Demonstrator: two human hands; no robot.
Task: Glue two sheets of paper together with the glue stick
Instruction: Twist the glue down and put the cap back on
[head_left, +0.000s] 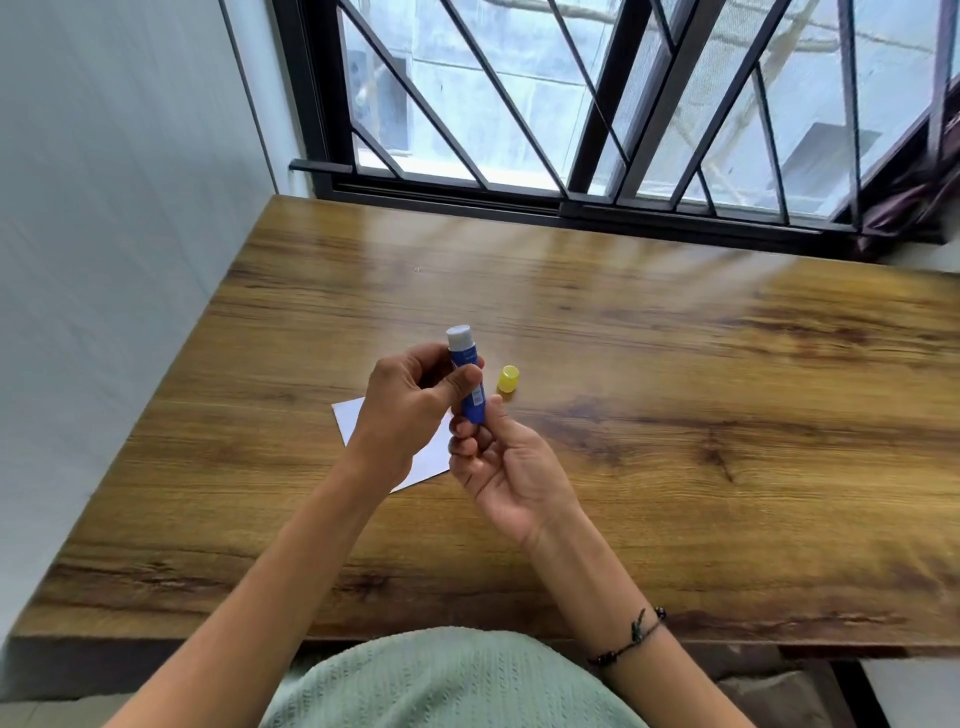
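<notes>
— Surface? 
— Wooden table (675, 364), brown grain, set against a barred window.

— Items lying on it? 
— One yellow cap (508, 378), standing alone; white paper (353, 418) lying flat, largely hidden, sheet count unclear.

Bright, cool daylight comes in through the barred window (597, 104) at twelve o'clock, laying pale streaks of glare across the wooden table (675, 364) towards one o'clock. Shadows are soft and faint. Wide-angle distortion bends the edges at three and nine o'clock; the whole picture is slightly soft
</notes>
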